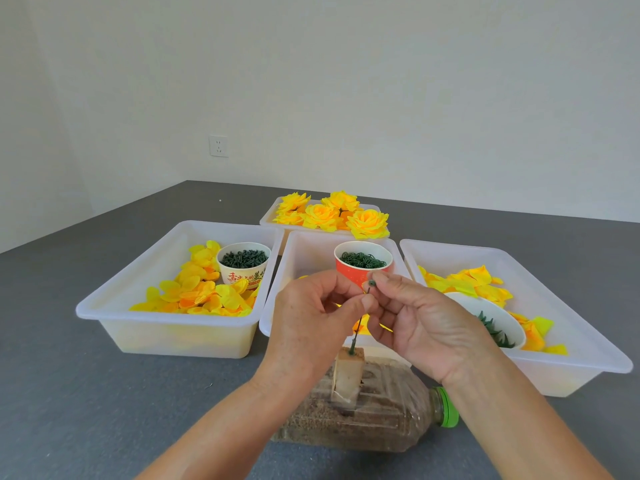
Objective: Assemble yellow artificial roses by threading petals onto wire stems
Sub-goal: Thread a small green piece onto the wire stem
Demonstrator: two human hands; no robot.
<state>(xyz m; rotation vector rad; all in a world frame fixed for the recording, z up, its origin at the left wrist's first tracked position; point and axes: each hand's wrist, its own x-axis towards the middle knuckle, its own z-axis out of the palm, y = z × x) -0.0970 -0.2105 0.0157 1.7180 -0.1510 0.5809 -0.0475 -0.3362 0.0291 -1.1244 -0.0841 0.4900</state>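
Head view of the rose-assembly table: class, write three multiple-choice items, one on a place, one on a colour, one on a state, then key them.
1. Where are the finished roses?
A. far tray
B. left tray
C. red cup

2. What colour is the bottle cap?
A. red
B. green
C. white

3. How does the wire stem stand?
A. flat on the table
B. lying in a cup
C. stuck upright in a block

Key: 1 A, they fill the rearmost tray; 2 B, the cap shows green; 3 C, its foot sits in the block while both hands pinch its top.

Both hands meet above a thin green wire stem [356, 330] planted upright in a tan foam block [347, 374]. The left hand [311, 320] pinches the stem; the right hand [420, 323] pinches a small green ring [372, 283] at its tip.
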